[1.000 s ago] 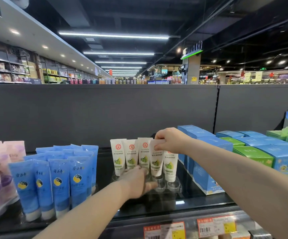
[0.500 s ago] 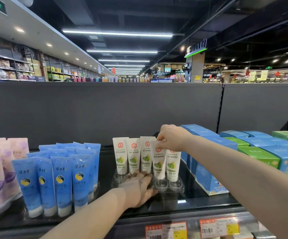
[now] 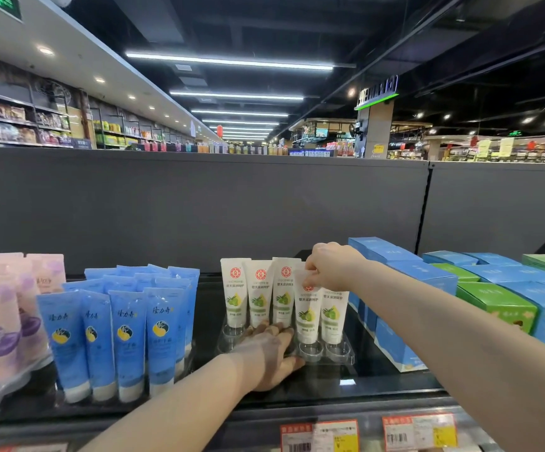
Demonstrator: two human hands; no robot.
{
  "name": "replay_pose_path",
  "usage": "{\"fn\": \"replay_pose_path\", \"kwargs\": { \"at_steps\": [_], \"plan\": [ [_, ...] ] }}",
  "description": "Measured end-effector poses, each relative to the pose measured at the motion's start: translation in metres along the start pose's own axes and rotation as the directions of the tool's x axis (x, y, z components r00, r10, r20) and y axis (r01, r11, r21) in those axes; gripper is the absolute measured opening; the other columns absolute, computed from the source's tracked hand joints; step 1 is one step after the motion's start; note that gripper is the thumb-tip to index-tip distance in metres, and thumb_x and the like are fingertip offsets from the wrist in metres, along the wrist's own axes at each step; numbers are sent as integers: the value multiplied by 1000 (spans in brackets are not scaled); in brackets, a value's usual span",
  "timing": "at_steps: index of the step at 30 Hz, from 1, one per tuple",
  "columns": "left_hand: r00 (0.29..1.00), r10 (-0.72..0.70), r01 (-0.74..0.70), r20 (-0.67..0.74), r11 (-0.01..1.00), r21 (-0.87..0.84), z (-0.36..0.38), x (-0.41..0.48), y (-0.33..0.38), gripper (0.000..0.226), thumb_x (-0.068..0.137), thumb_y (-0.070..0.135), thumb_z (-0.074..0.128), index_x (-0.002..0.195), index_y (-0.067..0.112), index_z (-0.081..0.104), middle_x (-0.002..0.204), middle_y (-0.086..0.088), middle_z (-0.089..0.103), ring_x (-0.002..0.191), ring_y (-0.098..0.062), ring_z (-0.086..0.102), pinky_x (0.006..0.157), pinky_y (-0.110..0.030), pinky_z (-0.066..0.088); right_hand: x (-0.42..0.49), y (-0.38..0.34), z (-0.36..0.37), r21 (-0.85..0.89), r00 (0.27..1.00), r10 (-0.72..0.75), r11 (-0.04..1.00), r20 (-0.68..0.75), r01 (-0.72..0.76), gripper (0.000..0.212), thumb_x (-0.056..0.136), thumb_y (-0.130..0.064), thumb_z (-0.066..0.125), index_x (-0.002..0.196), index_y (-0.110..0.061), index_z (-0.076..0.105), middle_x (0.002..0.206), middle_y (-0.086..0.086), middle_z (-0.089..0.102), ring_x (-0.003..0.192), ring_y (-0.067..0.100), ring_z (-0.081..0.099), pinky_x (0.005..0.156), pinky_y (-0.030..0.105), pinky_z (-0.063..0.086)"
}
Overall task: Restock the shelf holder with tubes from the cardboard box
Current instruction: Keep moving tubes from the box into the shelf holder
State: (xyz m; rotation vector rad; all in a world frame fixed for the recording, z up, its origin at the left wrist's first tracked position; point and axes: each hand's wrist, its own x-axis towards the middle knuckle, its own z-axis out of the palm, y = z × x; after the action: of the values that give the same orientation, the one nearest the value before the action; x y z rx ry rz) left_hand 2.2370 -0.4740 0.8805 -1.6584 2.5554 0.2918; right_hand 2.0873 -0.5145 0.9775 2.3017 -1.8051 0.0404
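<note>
Where the dark shelf meets its grey back panel, stock stands in blocks: blue and green boxes at the right, blue tubes with white brush-style Chinese lettering and a yellow-and-dark round emblem at the left, and pink tubes at the far left. Price tags with barcodes and yellow corners hang on the front rail; their print is too small to read. Between the blue tubes and the boxes sits the clear shelf holder, carrying five white tubes, each with a red round seal, a line of small Chinese characters and a green fruit picture. Compared with half a second ago, the tube under the right hand sits lower, its cap now down in a front cup. The left hand lies flat, palm down, on the holder's front left part, pressing rather than gripping anything. The right hand pinches the top edge of the white tube, second from the right; the tube hangs straight below the fingers and stands upright.
</note>
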Motion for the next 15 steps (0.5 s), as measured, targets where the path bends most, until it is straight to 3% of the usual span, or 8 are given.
{"fn": "replay_pose_path", "kwargs": {
  "at_steps": [2, 4, 6, 8, 10, 12, 15],
  "plan": [
    [1000, -16, 17, 19, 999, -31, -4, -3, 2, 66, 95, 53, 33, 150, 22, 12, 159, -1, 8, 146, -26, 7, 117, -45, 12, -5, -5, -1, -72, 1000, 17, 997, 10, -16, 32, 92, -33, 48, 63, -20, 46, 89, 1, 45, 83, 20, 44, 64, 31, 36],
    [999, -33, 33, -5, 999, -34, -9, -5, 4, 65, 94, 54, 35, 149, 22, 18, 158, -3, 15, 144, -29, 18, 116, -49, 19, -12, -9, 2, -119, 1000, 20, 993, -13, -21, 20, 94, -36, 46, 94, -19, 58, 108, 4, 48, 99, 24, 48, 75, 34, 38],
    [997, -36, 35, -70, 999, -2, -17, -10, 5, 60, 94, 49, 39, 146, 21, 25, 155, -5, 24, 140, -30, 27, 114, -50, 24, -20, -11, 6, -67, 995, 39, 997, -90, -45, 34, 94, -33, 47, 125, -20, 50, 120, 4, 49, 110, 24, 48, 85, 35, 40],
    [986, -11, 28, -166, 995, 100, -26, -19, 5, 53, 95, 35, 44, 143, 17, 30, 150, -8, 31, 138, -29, 30, 114, -49, 26, -30, -12, 3, -21, 978, 58, 998, -199, -64, 40, 94, -29, 46, 134, -21, 43, 126, 3, 47, 115, 24, 46, 92, 35, 39],
    [957, 35, 11, -287, 987, 159, -33, -25, 1, 51, 95, 25, 45, 143, 15, 30, 151, -8, 30, 140, -29, 24, 116, -49, 20, -41, -11, -3, -56, 974, 56, 996, -221, -70, 46, 94, -34, 45, 138, -21, 39, 136, 3, 42, 123, 25, 41, 101, 38, 35],
    [923, 58, -15, -380, 993, 115, -36, -31, -3, 51, 95, 28, 45, 143, 18, 31, 152, -5, 28, 142, -29, 19, 117, -50, 17, -54, -12, -7, -106, 986, 62, 991, -155, -79, 54, 94, -42, 44, 143, -21, 33, 149, 3, 30, 138, 27, 27, 112, 43, 26],
    [914, 82, -39, -398, 993, 114, -38, -40, -7, 56, 94, 35, 45, 144, 20, 27, 155, -5, 21, 144, -30, 14, 117, -53, 14, -75, -15, -7, -121, 992, 115, 985, -49, -120, 62, 95, -47, 43, 148, -22, 23, 159, 3, 10, 147, 27, 3, 118, 48, 10]
  ]
}}
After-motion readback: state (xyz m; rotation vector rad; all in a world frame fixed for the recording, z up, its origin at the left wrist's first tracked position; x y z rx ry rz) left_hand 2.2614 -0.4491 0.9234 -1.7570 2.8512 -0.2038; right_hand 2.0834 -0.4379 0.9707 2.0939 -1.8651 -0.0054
